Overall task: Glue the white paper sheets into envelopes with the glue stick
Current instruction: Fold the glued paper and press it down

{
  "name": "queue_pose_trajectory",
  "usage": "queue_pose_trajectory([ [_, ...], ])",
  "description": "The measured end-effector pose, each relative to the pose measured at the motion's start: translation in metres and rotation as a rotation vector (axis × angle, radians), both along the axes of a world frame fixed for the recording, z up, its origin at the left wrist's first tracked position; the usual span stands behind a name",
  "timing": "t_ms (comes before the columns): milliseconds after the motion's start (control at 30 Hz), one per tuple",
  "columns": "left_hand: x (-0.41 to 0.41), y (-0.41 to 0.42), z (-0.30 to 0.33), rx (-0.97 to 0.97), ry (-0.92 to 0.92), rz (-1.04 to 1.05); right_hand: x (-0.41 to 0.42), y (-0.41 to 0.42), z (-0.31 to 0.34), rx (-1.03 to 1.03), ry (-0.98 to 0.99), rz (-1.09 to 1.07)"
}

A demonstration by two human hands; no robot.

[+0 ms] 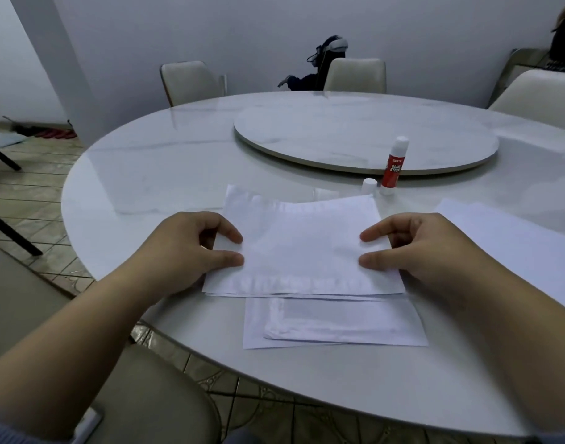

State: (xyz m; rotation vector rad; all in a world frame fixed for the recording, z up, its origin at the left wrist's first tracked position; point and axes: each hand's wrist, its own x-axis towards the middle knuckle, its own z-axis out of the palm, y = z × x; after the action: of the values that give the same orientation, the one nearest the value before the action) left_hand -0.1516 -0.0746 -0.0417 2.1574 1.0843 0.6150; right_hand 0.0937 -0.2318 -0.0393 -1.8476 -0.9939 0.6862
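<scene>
white paper sheet, folded, lies flat on the bench in front of the person, on top of a few more sheets. going outward from the fingers: the left hand holds its 9 o'clock edge, thumb and forefinger tips narrowed onto the top face, the other fingers curled underneath it seems; the right hand does the same at 3 o'clock. a finished-looking envelope lies on another sheet just toward 6 o'clock, close to the bench rim. the glue stick stands upright and uncapped at 1 o'clock, its cap just beside it, both near the turntable edge. spare sheets lie at 3 o'clock.

risks, as i judge them: the fold may slip askew if one hand presses harder; the open glue may dry; reaching across could tip the stick, since it stands tall on a narrow base. the lower pile could slide off the near rim. open room lies toward 10 and 11 o'clock.
</scene>
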Motion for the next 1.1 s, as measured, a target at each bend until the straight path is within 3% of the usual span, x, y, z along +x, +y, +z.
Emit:
queue_pose_trajectory([
  [933,-0.0008,-0.002,-0.0008,0.124,0.122,-0.051,-0.0009,-0.0033,0.0015,-0.069,-0.132,0.032],
  [1000,0.0011,-0.0049,0.0001,0.165,0.195,-0.082,-0.0032,-0.0033,0.0009,-0.067,-0.184,0.012],
  [1100,0.0074,-0.0068,0.0041,0.213,0.45,-0.089,-0.0039,-0.0042,0.0,-0.069,-0.334,-0.087],
])
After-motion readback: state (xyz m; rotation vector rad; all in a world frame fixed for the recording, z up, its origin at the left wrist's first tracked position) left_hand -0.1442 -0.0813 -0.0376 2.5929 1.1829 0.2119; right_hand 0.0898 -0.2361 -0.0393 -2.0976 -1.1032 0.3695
